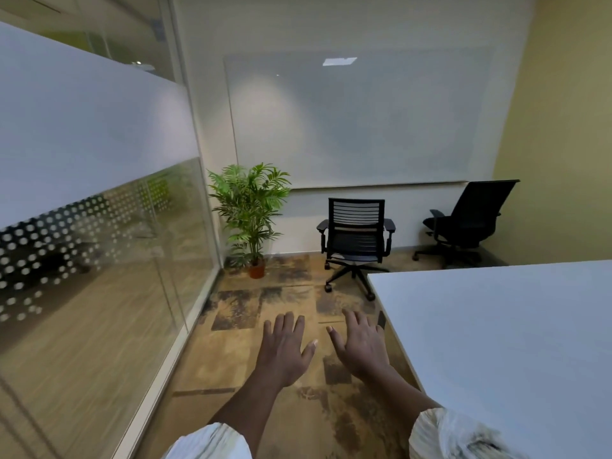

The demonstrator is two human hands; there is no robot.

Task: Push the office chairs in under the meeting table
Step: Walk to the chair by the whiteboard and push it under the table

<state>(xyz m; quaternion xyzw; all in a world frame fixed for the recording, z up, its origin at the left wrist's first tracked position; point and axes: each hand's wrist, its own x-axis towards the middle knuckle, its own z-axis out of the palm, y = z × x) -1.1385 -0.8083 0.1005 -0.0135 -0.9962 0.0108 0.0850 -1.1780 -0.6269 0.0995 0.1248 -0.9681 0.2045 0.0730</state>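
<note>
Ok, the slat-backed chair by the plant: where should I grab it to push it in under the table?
Probably the top edge of the slatted backrest, one hand near each corner. The chair faces the camera and the table, so its back is on the far, wall side; walk round behind it and push from there. Both the left hand and right hand are empty, fingers spread.

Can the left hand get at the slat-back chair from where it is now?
Probably not yet. The left hand hovers open over bare carpet, well short of the slat-back chair beyond the table corner. Nothing blocks the way; the person needs to walk forward first.
</note>
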